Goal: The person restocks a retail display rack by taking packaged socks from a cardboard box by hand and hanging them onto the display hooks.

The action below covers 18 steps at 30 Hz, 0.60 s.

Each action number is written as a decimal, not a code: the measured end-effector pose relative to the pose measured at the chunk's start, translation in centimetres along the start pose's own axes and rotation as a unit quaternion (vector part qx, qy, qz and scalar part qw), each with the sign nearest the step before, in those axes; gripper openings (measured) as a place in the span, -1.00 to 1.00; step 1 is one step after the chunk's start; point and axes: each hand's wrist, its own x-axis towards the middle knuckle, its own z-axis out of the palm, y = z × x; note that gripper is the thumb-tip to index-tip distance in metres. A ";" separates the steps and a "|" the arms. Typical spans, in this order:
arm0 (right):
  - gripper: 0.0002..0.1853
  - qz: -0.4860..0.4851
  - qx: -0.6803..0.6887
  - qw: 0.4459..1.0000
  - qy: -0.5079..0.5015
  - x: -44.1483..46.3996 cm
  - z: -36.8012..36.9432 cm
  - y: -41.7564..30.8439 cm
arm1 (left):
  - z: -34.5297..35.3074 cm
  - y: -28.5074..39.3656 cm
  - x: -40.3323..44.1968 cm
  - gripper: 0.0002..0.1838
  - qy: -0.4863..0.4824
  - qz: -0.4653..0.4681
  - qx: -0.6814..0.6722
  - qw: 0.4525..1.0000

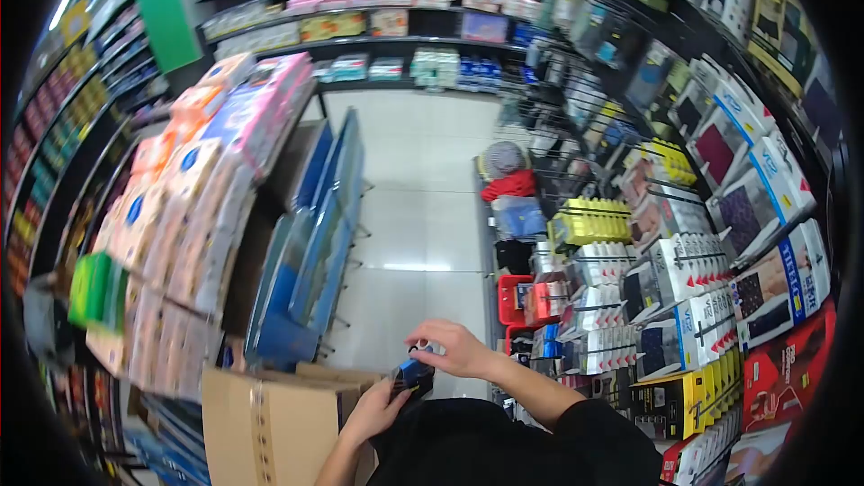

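At the lower middle, a small dark blue and black item is between my two hands, in front of my black shirt. My left hand has its fingers wrapped round the item's lower part. Above and to the right, my right hand is closed at the item's upper end, with fingertips pinched on something small and whitish that I cannot make out. An open cardboard box with tape down its side stands just left of my left hand.
Stacked tissue packs fill a display at left, with blue panels leaning beside it. Racks of packaged garments and red baskets line the right. A tiled floor runs ahead to stocked shelves.
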 end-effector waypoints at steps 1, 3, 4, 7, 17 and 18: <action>-0.84 0.011 -0.012 1.000 0.016 0.7 -0.8 1.3 | -0.7 0.3 1.7 -0.68 -0.021 0.035 0.036 0.999; -0.84 0.061 0.002 0.997 -0.045 1.6 -1.9 3.5 | -1.6 0.2 4.3 -0.68 -0.063 0.074 0.069 0.993; -0.86 0.087 0.019 0.996 -0.026 2.7 -2.5 4.2 | -2.3 -0.3 6.0 -0.68 -0.074 0.046 0.019 0.996; -0.84 0.131 0.033 0.990 0.038 6.3 -3.7 6.5 | -4.6 -0.9 12.0 -0.63 -0.076 0.041 -0.102 0.991; -0.83 0.175 -0.040 0.973 0.145 17.0 -10.4 14.1 | -9.1 -1.2 30.8 -0.65 -0.010 0.086 -0.164 0.983; -0.83 0.183 -0.029 0.965 0.184 17.0 -11.2 15.0 | -9.4 -0.5 32.7 -0.65 -0.034 0.104 -0.147 0.983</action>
